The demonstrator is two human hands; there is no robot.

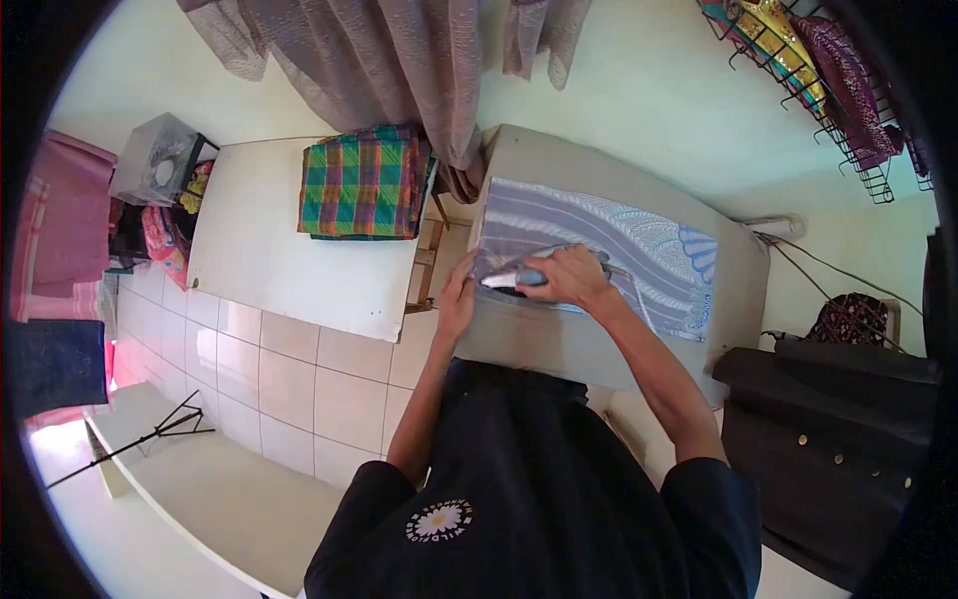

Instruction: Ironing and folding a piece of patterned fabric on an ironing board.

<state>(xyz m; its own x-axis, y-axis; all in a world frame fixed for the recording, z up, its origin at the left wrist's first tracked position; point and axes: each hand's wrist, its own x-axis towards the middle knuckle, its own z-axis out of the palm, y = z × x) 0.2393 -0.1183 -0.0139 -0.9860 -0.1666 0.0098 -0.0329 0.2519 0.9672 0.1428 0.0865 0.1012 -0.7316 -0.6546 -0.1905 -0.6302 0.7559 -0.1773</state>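
Observation:
My right hand [575, 275] is closed around the handle of a clothes iron [530, 278], white and grey-blue, whose tip points left. The iron rests near the front left corner of a folded cloth [636, 224] patterned in blue, grey and white. The cloth lies on a padded surface with a grey cover [599, 161]. At the cloth's left edge is my left hand [455, 299], its fingers reaching forward just short of the iron's tip. Whether those fingers pinch the cloth is not visible. The iron's cord [641, 303] trails over the cloth behind my right hand.
Folded plaid cloths [363, 183] lie on a white table [262, 232] to the left. A grey curtain [374, 60] hangs between the table and padded surface. Dark buttoned fabric [823, 419] is at right. A wire rack [812, 97] holds fabrics, and a thin black stand [165, 427] sits lower left.

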